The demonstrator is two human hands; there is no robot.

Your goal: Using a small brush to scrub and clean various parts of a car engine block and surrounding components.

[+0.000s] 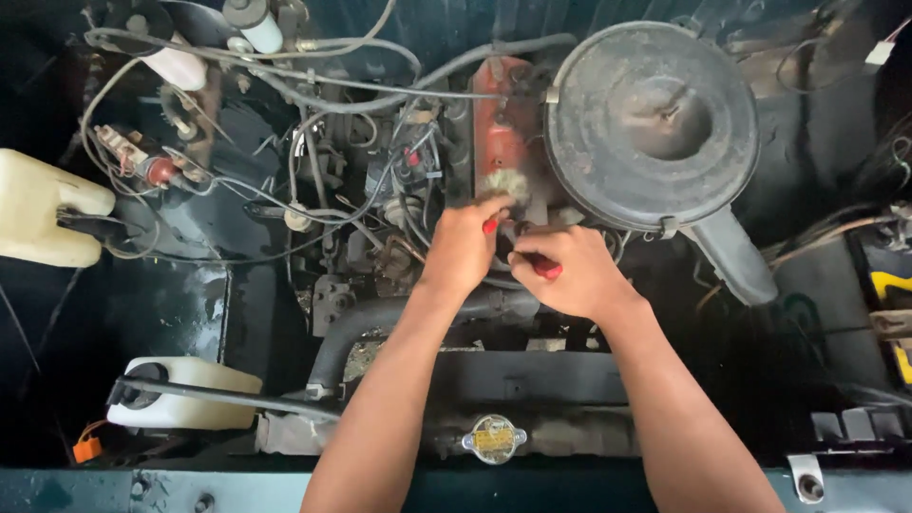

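Note:
I look down into an open engine bay. My left hand (pixel 463 249) grips a brush with a red handle, whose pale bristles (pixel 502 184) rest on the red valve cover (pixel 499 123). My right hand (pixel 570 274) is closed on a red-handled tool (pixel 543 267) just right of the left hand, at the front of the engine. What the tool's tip touches is hidden by my fingers. A large round black air cleaner housing (pixel 652 123) sits directly behind my right hand.
Tangled wires and hoses (pixel 323 114) fill the left of the bay. Two pale plastic reservoirs (pixel 38 209) (pixel 190 394) stand at left. A radiator cap (pixel 494 439) sits at the front edge, and a black radiator hose (pixel 380 318) runs under my left forearm.

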